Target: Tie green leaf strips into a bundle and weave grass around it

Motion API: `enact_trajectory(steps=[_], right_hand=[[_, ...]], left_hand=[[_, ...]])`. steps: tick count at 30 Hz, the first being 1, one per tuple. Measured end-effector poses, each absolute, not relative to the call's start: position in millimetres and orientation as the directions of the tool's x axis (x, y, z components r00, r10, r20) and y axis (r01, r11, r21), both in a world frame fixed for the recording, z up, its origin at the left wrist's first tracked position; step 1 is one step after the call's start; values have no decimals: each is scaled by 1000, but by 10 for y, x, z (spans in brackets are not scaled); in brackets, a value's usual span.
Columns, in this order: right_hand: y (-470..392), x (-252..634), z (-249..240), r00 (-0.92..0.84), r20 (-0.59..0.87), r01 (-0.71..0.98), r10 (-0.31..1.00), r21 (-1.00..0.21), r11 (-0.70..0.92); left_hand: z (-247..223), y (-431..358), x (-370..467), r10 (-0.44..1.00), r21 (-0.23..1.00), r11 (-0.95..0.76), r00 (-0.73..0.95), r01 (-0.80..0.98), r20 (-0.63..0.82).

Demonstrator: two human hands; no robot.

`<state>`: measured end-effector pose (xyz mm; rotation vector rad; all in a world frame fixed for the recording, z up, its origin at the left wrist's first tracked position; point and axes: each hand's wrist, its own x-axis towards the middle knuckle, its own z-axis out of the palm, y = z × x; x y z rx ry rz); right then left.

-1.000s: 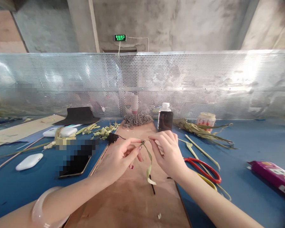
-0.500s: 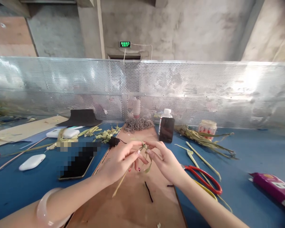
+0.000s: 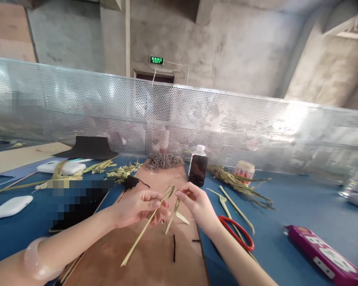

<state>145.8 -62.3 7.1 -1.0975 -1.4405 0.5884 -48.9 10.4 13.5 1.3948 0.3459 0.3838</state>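
In the head view a long pale-green dried leaf strip (image 3: 139, 240) slants down from a small knot of strips (image 3: 173, 189) above the brown board (image 3: 149, 262). My right hand (image 3: 195, 200) pinches the knot between thumb and fingertips. Shorter strip ends hang beneath it. My left hand (image 3: 141, 207) is closed at the long strip, thumb and forefinger against it, the other fingers loosely curled. Two short black cords (image 3: 174, 248) lie on the board below the hands. Red-handled scissors (image 3: 238, 234) rest beside my right forearm, partly hidden by it.
Loose leaf strips (image 3: 237, 208) and a dried leaf bundle (image 3: 241, 186) lie to the right, near a bottle (image 3: 200, 149) with a phone (image 3: 198, 171) against it. A purple packet (image 3: 322, 250) is far right. A grey cord pile (image 3: 164, 161) and black yarn (image 3: 131, 182) lie ahead.
My hands have moved apart, the left one down and away from the knot along the long strip. The right hand still holds the knot. The view has shifted and tilted slightly.
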Motion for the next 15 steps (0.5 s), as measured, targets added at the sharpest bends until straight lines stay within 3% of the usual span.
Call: enact_trajectory(steps=[2, 7, 15], right_hand=[[-624, 1433, 60, 111, 490, 291, 865, -848, 443], [-641, 1340, 23, 110, 473, 267, 874, -861, 432], [-703, 1192, 49, 90, 386, 33, 918, -923, 384]], left_hand=[[103, 116, -480, 464, 982, 140, 884, -125, 46], [49, 85, -428, 648, 944, 178, 755, -277, 100], [64, 16, -384, 746, 967, 9, 646, -256, 164]])
